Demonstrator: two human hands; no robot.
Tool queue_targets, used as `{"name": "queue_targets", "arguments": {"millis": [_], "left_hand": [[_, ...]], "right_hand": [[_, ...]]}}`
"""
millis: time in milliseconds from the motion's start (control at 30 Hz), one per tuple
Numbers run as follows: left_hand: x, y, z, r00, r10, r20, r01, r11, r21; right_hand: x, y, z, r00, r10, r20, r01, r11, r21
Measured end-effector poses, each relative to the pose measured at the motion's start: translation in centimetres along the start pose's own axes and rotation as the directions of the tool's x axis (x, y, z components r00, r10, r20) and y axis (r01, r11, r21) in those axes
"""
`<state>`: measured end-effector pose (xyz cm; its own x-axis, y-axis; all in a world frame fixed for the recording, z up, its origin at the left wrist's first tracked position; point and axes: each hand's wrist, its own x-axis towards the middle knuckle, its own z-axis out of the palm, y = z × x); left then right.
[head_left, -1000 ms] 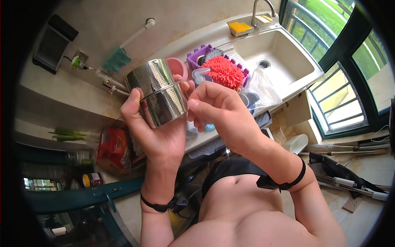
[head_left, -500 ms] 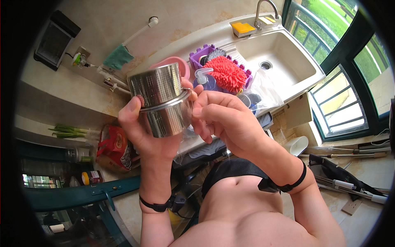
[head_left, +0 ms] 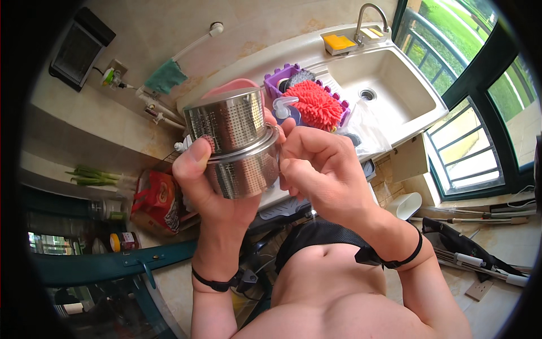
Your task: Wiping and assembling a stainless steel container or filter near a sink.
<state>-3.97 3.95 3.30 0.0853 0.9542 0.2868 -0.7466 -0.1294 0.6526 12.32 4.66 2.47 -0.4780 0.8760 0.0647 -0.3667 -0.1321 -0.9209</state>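
My left hand (head_left: pixel 212 186) is closed round a perforated steel strainer basket (head_left: pixel 226 116) and a second perforated steel basket (head_left: pixel 243 175). They are held together, one above the other, tilted, with a rolled rim between them. Whether one is seated inside the other I cannot tell. Close to the rim's right side, my right hand (head_left: pixel 327 164) has its fingers curled into a pinch. Anything between those fingertips is hidden. Behind the baskets shows part of a pink basin (head_left: pixel 234 86), and a pump bottle (head_left: pixel 285 108) stands just past my right fingers.
A purple crate (head_left: pixel 274 76) holds a red chenille mitt (head_left: pixel 316 104) beside the sink (head_left: pixel 395 68). A clear plastic bag (head_left: pixel 364 127) lies on the counter edge. Yellow sponge (head_left: pixel 339 42) sits near the faucet (head_left: pixel 361 22). At left are a red bag (head_left: pixel 155 198) and green onions (head_left: pixel 87 176).
Both hands and the strainer baskets have shifted slightly right and downward in view. The baskets have turned a little, and the hold on them looks the same.
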Motion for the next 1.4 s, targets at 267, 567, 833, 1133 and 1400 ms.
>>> {"name": "queue_targets", "arguments": {"millis": [267,567,833,1133,1400], "left_hand": [[-0.2,1.6,0.1,0.993,-0.060,-0.102,0.091,0.939,0.332],[-0.9,2.5,-0.9,0.994,-0.077,0.083,0.021,0.846,0.532],[-2.0,2.1,0.5,0.997,0.028,0.073,-0.070,0.731,0.678],[-2.4,2.6,0.9,0.999,0.029,0.042,-0.050,0.682,0.730],[-2.6,2.4,1.5,0.998,0.041,0.048,-0.062,0.780,0.623]], "right_hand": [[0.3,-1.0,-2.0,0.994,0.037,0.106,-0.025,0.993,-0.113],[-0.1,0.0,-2.6,0.997,0.060,0.048,-0.064,0.995,0.082],[-0.3,0.2,-2.6,0.996,-0.018,0.085,0.027,0.995,-0.097],[-0.5,0.3,-3.4,0.988,0.037,0.148,-0.047,0.997,0.068],[-0.5,-0.2,-2.7,0.981,0.035,0.190,-0.070,0.981,0.181]]}}
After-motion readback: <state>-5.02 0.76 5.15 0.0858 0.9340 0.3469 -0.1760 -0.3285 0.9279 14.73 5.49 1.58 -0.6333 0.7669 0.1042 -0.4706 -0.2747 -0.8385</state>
